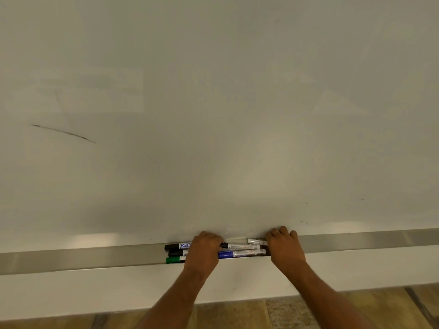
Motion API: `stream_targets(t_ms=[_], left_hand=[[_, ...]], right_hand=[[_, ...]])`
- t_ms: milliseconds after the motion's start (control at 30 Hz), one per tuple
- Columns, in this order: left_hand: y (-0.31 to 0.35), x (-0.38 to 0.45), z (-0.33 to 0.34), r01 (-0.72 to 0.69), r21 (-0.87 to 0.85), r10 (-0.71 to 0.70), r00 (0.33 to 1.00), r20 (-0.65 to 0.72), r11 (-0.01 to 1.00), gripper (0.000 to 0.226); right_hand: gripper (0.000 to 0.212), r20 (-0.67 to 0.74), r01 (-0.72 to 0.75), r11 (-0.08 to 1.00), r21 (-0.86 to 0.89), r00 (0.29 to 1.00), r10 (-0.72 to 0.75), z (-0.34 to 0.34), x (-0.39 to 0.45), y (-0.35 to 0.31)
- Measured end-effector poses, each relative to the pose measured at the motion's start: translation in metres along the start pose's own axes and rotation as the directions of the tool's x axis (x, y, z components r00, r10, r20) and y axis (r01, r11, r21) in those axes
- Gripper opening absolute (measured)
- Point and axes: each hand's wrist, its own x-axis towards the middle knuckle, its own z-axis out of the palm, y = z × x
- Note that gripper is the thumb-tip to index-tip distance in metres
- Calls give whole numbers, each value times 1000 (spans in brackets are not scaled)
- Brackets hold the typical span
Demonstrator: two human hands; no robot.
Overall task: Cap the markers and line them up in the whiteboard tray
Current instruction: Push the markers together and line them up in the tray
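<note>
Several markers lie lengthwise in the metal whiteboard tray (95, 256). On the left, two black-capped markers (174, 246) and a green-capped marker (173, 260) stick out from under my left hand (204, 252). Between the hands lie a blue-capped marker (240, 253), a marker with a black cap (237, 246) and a white barrel (255, 241) behind them. My left hand rests fingers-down over the left group. My right hand (285, 248) covers the right ends of the other markers. Whether either hand grips a marker is hidden.
The large whiteboard (213, 115) fills the view, with a thin dark stroke (64, 133) at the left. Below the tray runs a white wall strip (95, 293), and wooden flooring (237, 314) shows at the bottom edge.
</note>
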Motion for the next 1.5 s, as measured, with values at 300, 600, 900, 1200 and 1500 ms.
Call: stream_targets(t_ms=[300, 600, 900, 1200, 1500], left_hand=[[-1, -1, 2, -38, 55, 38, 999, -11, 998, 17], [12, -10, -5, -178, 12, 178, 973, -145, 984, 47], [44, -27, -12, -416, 153, 442, 866, -234, 896, 27], [29, -40, -14, -285, 25, 280, 921, -272, 958, 26], [19, -47, -14, -174, -13, 165, 955, -247, 985, 25]], right_hand=[[37, -179, -73, 989, 126, 979, 95, 0, -17, 5], [23, -455, 169, 845, 507, 886, 95, -9, -43, 2], [23, -467, 340, 757, 558, 883, -52, -11, -54, -15], [24, -195, -114, 501, 858, 830, 522, 14, -54, 21], [38, 34, -459, 710, 533, 850, 525, 20, -29, 22]])
